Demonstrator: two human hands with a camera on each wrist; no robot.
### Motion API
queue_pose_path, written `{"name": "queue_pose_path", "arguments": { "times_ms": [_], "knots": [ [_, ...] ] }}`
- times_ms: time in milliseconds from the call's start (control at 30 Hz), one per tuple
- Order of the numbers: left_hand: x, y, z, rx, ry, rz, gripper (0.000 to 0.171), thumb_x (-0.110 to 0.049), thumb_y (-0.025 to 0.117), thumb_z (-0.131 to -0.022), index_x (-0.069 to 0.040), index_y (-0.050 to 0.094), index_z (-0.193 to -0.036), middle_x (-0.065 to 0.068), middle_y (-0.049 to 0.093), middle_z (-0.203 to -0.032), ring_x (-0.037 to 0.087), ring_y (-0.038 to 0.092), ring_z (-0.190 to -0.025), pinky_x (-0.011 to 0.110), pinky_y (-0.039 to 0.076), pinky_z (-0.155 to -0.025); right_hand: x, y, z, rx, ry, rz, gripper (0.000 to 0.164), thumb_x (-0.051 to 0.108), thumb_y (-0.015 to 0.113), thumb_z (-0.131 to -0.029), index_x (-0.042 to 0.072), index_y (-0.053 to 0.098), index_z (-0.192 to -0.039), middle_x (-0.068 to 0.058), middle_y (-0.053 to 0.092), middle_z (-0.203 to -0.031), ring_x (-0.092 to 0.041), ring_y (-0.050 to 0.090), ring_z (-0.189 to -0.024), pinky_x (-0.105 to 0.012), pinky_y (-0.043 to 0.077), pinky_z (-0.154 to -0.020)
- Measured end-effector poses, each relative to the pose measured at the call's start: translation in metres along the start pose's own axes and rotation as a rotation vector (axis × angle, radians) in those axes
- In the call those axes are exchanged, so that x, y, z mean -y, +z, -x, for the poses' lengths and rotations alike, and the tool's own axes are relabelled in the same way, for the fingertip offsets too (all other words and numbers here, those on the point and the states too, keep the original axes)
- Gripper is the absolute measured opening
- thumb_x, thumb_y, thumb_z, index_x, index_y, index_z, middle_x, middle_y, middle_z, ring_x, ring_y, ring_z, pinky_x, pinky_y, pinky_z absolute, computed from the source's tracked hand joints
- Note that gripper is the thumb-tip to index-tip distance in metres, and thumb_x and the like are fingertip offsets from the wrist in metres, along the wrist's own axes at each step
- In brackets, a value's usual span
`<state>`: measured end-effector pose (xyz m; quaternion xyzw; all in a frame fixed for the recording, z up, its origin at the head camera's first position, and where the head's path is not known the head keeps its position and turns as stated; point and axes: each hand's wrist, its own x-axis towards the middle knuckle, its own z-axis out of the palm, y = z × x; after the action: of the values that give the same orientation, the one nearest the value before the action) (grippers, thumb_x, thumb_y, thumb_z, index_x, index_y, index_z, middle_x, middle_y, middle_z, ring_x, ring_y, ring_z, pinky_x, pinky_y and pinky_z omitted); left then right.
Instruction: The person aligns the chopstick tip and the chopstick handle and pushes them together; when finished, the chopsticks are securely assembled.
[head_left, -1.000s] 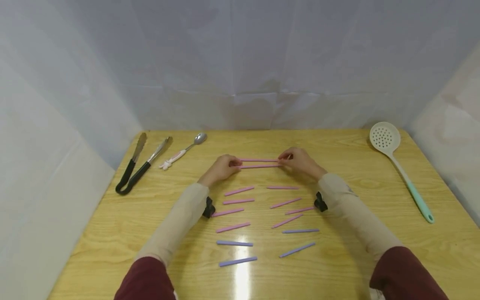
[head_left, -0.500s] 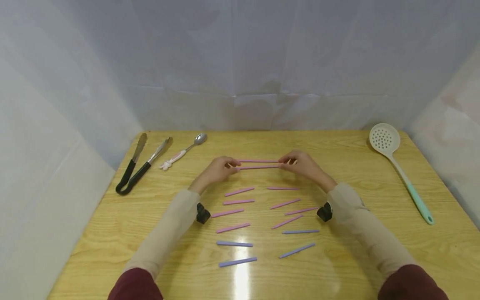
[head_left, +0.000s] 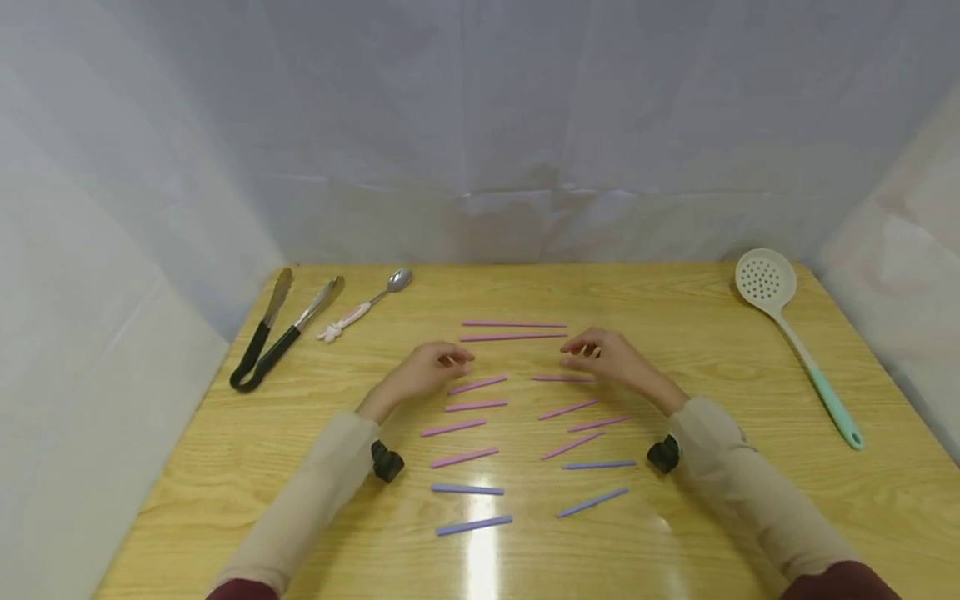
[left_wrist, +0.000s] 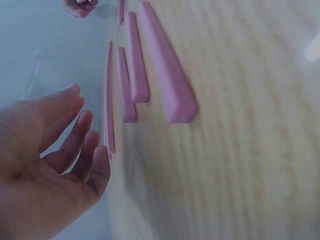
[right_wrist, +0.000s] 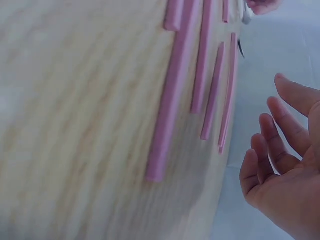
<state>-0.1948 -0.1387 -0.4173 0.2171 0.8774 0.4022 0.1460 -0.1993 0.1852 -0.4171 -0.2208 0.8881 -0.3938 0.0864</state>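
Note:
Two long thin pink sticks, a far one (head_left: 514, 323) and a nearer one (head_left: 513, 337), lie almost parallel across the back of the table. Just in front of their left ends is my left hand (head_left: 427, 368), its fingers loosely bent and holding nothing. My right hand (head_left: 607, 358) hovers by their right ends, likewise empty, thumb and fingers apart. Below the hands lie two columns of shorter pink sticks, a left one (head_left: 477, 384) and a right one (head_left: 564, 378) topping them. In the left wrist view, pink sticks (left_wrist: 167, 65) lie beyond the fingertips.
Nearer me are several lavender sticks, among them a left one (head_left: 474, 525) and a right one (head_left: 592, 502). Black-handled tongs (head_left: 260, 350) and a spoon (head_left: 352, 317) with a rabbit handle lie at left. A slotted skimmer (head_left: 817, 377) lies at right. White sheeting (head_left: 510, 125) stands behind.
Both hands have let go of the ends of the two long pink sticks and drawn back toward me, slightly apart. The long sticks now lie on the table.

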Motion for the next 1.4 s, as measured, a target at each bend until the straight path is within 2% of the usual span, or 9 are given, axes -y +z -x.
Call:
{"name": "queue_pose_path", "arguments": {
  "times_ms": [133,400,500,1033,1400],
  "knots": [
    [0.003,0.004,0.007,0.015,0.031,-0.002,0.028,-0.01,0.057,-0.094,0.005,0.061,-0.118,0.017,0.064,-0.109,0.028,0.058,-0.1,0.042,0.048,-0.091,-0.004,0.002,0.002,0.034,0.021,-0.013,0.029,0.019,0.068,-0.089,0.0,0.067,-0.11,-0.012,0.064,-0.101,-0.022,0.058,-0.088,-0.033,0.05,-0.074],
    [0.007,0.011,0.011,0.074,0.021,0.008,0.029,-0.008,0.058,-0.093,0.006,0.06,-0.119,0.018,0.063,-0.112,0.029,0.058,-0.104,0.042,0.047,-0.094,-0.012,0.009,0.004,0.129,0.079,0.012,0.029,0.017,0.068,-0.089,0.0,0.065,-0.112,-0.013,0.064,-0.106,-0.024,0.059,-0.095,-0.04,0.05,-0.085],
    [0.006,0.011,0.01,0.08,0.021,-0.005,0.029,-0.008,0.059,-0.093,0.006,0.061,-0.118,0.017,0.064,-0.11,0.028,0.058,-0.103,0.041,0.048,-0.094,-0.015,0.011,0.005,0.15,0.1,-0.011,0.03,0.018,0.068,-0.089,0.0,0.065,-0.113,-0.011,0.064,-0.105,-0.022,0.058,-0.094,-0.037,0.05,-0.084],
    [0.008,0.015,0.006,0.084,0.004,-0.046,0.025,-0.007,0.062,-0.091,0.004,0.065,-0.113,0.01,0.065,-0.096,0.017,0.058,-0.088,0.029,0.05,-0.081,-0.016,0.015,0.001,0.141,0.036,0.048,0.02,0.01,0.065,-0.089,0.0,0.068,-0.106,-0.006,0.062,-0.09,-0.014,0.053,-0.08,-0.027,0.045,-0.072],
    [0.007,0.016,0.007,0.072,0.014,-0.048,0.022,-0.004,0.06,-0.091,0.005,0.066,-0.11,0.01,0.065,-0.092,0.013,0.056,-0.081,0.025,0.048,-0.074,-0.016,0.016,0.001,0.131,0.044,0.071,0.013,0.008,0.064,-0.09,0.001,0.07,-0.099,-0.005,0.065,-0.088,-0.011,0.053,-0.076,-0.026,0.045,-0.068]
  ]
}}
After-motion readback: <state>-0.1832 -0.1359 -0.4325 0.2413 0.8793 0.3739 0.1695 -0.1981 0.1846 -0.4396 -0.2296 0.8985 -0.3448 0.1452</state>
